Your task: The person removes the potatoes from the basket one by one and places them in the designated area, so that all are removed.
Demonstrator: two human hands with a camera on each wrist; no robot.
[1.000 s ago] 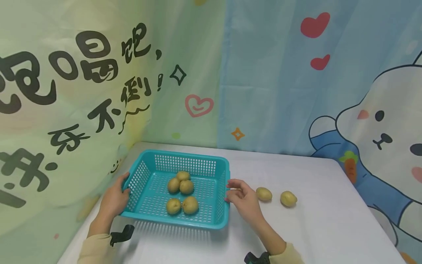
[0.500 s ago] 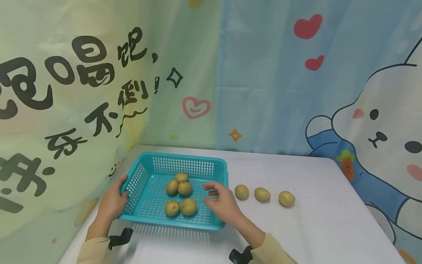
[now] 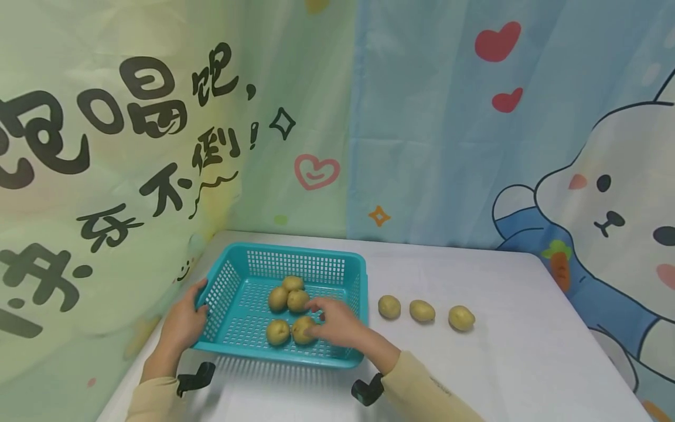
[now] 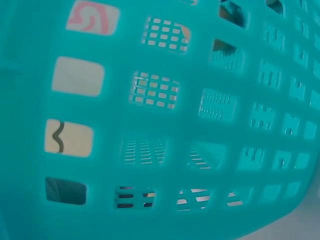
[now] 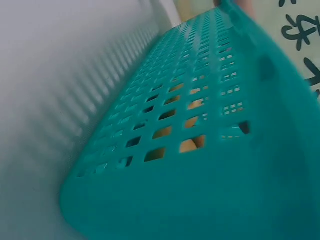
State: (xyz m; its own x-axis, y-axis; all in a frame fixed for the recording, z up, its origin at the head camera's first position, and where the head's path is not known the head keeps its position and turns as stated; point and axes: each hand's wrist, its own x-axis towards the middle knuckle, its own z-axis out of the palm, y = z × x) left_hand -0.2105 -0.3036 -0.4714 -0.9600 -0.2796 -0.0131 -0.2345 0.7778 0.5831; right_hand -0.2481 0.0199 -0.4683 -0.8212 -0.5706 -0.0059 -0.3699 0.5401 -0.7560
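A teal plastic basket (image 3: 295,249) with lattice walls sits on the left of the table, several potatoes (image 3: 278,332) lying inside. My left hand (image 3: 181,322) grips its left rim. Over the right part of the basket reaches my right hand (image 3: 337,323), thumb and fingers spread apart; the thumb tip overlaps the front-right potato (image 3: 302,330), and the fingertips come right up to the potato (image 3: 297,300) behind it. In the left wrist view the basket wall (image 4: 115,115) fills the picture. The right wrist view shows the basket's outer wall (image 5: 165,190), both hands' grips mostly hidden there.
Right of the basket, three potatoes lie in a row on the white table: one near the basket (image 3: 389,307), a middle one (image 3: 422,311) and a far one (image 3: 461,318). A printed curtain (image 3: 422,176) hangs behind the table and along its left side.
My right hand has moved left from the basket's right rim to over the potatoes inside, uncovering the nearest potato on the table. The left hand stays on the rim.
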